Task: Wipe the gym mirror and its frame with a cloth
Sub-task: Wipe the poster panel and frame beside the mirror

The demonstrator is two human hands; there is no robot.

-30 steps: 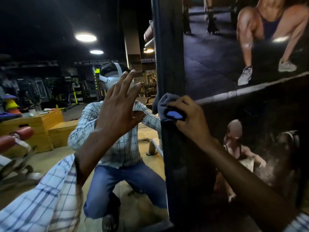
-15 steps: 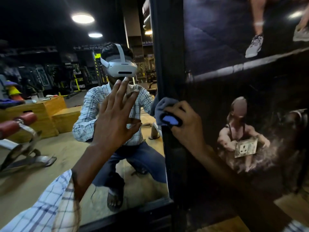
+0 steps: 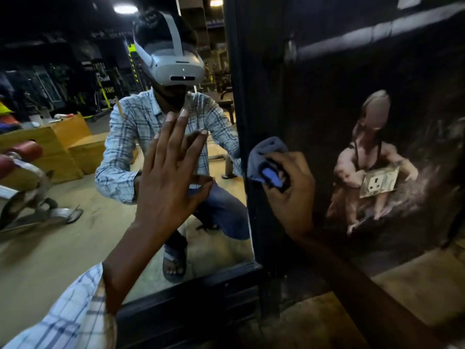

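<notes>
The gym mirror [image 3: 75,235] fills the left half of the view and shows a crouching person in a checked shirt. Its black frame [image 3: 239,84] runs upright down the middle, with a bottom rail [image 3: 191,295] low in the view. My left hand [image 3: 171,177] lies flat against the glass with straight, spread fingers. My right hand [image 3: 292,190] grips a bunched blue-grey cloth [image 3: 264,157] and presses it against the upright frame at mid height.
A dark wall poster [image 3: 372,159] with a wall socket [image 3: 378,182] set in it stands right of the frame. The mirror reflects wooden boxes [image 3: 57,147] and a metal gym machine [image 3: 32,197]. Tan floor [image 3: 415,285] shows at the lower right.
The view has dropped, so the frame's bottom rail now shows. My right hand and the cloth have slid down the upright frame. My left hand stays flat on the glass.
</notes>
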